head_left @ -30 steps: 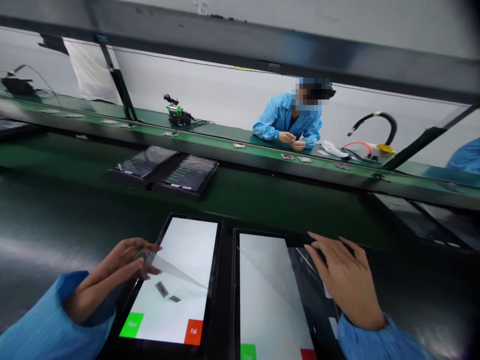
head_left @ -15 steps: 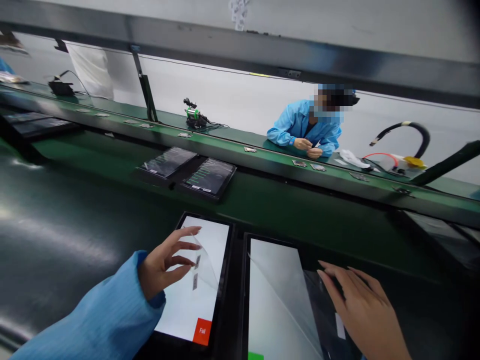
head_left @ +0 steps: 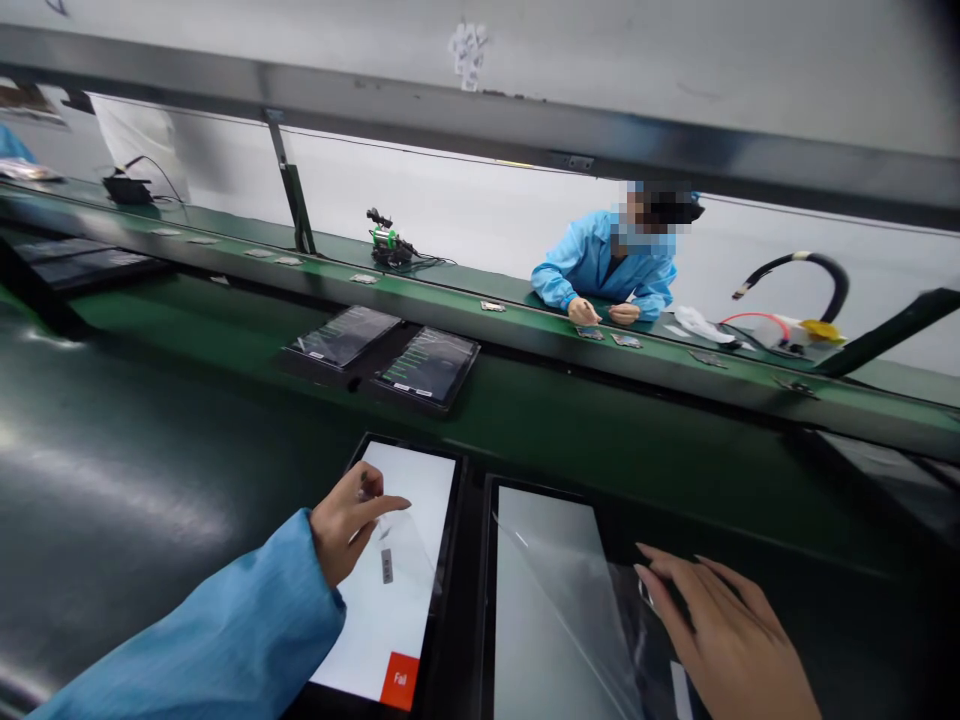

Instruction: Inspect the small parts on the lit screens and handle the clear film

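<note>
My left hand (head_left: 351, 522) is over the left tablet (head_left: 420, 600), whose lit white screen shows a red "Fail" box. Its index finger stretches across the screen, thumb apart below and other fingers curled. Loose clear film and a small grey label (head_left: 387, 566) lie on that screen. Beside it, the right tablet (head_left: 544, 600) has a pale lit screen under creased clear film (head_left: 626, 630), which reaches past the screen's right side. My right hand (head_left: 724, 620) is at this film's edge, thumb and fingertips close together on it; the exact contact is partly hidden. A white label (head_left: 680, 690) shows beneath the palm.
Two dark tablets (head_left: 345, 335) (head_left: 429, 365) lie farther back on the green bench. Behind them runs a raised green rail (head_left: 420, 290) with several small boards. Across it sits a co-worker in a blue coat (head_left: 574, 255). A metal beam (head_left: 420, 120) crosses overhead.
My left hand has gone from spread fingers to an extended index finger with the others curled. My right hand has hardly moved. The co-worker's hands have moved apart, one towards a board.
</note>
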`<state>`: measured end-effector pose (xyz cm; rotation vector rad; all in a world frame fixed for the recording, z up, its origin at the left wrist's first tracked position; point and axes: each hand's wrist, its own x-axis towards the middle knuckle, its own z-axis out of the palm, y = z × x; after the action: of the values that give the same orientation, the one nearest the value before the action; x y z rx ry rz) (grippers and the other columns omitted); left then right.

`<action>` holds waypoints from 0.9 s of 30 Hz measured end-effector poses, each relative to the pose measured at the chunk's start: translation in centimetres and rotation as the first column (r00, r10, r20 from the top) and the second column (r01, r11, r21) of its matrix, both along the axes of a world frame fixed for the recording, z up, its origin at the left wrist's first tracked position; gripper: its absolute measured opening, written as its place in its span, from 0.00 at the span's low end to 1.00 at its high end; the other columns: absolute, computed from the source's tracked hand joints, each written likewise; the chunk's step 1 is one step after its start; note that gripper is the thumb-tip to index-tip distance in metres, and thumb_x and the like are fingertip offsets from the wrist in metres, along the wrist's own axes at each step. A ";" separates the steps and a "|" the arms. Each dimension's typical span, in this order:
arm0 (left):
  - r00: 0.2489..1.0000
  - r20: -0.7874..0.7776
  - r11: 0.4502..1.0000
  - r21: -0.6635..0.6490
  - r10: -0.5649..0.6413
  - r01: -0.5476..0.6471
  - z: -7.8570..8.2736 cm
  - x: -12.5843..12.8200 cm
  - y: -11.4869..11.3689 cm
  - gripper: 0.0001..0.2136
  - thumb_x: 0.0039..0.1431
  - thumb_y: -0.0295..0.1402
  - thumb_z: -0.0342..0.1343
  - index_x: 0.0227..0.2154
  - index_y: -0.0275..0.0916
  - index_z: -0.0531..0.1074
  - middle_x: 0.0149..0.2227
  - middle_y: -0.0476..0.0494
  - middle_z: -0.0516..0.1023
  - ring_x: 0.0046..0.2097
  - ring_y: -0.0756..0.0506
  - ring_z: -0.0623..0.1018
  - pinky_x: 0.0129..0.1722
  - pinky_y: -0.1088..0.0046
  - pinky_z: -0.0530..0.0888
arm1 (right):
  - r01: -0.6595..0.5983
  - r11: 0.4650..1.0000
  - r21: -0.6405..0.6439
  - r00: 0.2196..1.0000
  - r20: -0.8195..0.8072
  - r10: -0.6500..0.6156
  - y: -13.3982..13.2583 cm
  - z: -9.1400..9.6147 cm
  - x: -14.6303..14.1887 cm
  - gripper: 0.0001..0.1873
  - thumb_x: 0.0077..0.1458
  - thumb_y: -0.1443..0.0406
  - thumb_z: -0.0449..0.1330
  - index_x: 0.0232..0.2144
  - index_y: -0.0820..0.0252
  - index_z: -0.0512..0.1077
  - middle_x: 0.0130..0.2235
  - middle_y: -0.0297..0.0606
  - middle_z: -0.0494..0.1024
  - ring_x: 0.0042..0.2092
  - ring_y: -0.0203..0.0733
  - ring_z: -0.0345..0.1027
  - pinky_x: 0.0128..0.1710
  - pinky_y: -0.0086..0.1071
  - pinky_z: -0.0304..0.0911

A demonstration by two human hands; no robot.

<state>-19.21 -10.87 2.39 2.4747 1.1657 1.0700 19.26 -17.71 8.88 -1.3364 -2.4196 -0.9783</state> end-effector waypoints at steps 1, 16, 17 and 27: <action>1.000 -0.005 1.000 -0.028 0.004 -0.004 0.2 0.0 -0.1 0.22 0.53 0.15 0.42 0.45 0.44 0.68 0.41 0.46 0.56 0.39 0.49 0.66 0.39 0.70 0.71 | -0.009 1.000 0.007 1.000 0.021 0.009 0.0 0.0 0.1 0.20 0.67 0.68 0.40 0.36 0.68 0.71 0.37 0.40 0.77 0.35 0.38 0.72 0.45 0.41 0.57; 0.992 -0.125 0.997 -0.074 0.014 -0.023 -0.2 0.0 -0.1 0.14 0.55 0.20 0.49 0.41 0.43 0.68 0.40 0.46 0.55 0.38 0.46 0.65 0.37 0.64 0.72 | -0.122 0.990 0.063 0.992 0.032 0.121 -0.2 1.5 -1.6 0.26 0.66 0.70 0.34 0.32 0.65 0.72 0.32 0.39 0.78 0.32 0.35 0.73 0.42 0.38 0.56; 0.993 -0.116 0.996 -0.089 0.010 -0.020 -0.1 0.0 0.0 0.12 0.55 0.21 0.51 0.40 0.43 0.68 0.39 0.46 0.55 0.38 0.46 0.65 0.37 0.64 0.72 | -0.132 0.989 0.070 0.991 0.025 0.130 -0.2 1.8 -2.0 0.27 0.66 0.70 0.34 0.31 0.65 0.72 0.31 0.38 0.79 0.31 0.35 0.73 0.42 0.38 0.56; 0.999 -0.006 0.996 -0.082 0.042 -0.042 0.8 0.6 0.1 0.08 0.60 0.36 0.54 0.28 0.38 0.68 0.35 0.48 0.57 0.32 0.49 0.63 0.31 0.70 0.67 | -0.122 0.985 -0.119 0.984 -0.145 0.104 -1.4 -0.5 -2.8 0.06 0.62 0.65 0.52 0.37 0.58 0.67 0.45 0.37 0.75 0.45 0.37 0.68 0.51 0.37 0.54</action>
<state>-18.66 -10.74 3.17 2.4016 1.2424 1.0061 16.50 -19.09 8.33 -1.2451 -2.4568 -0.6895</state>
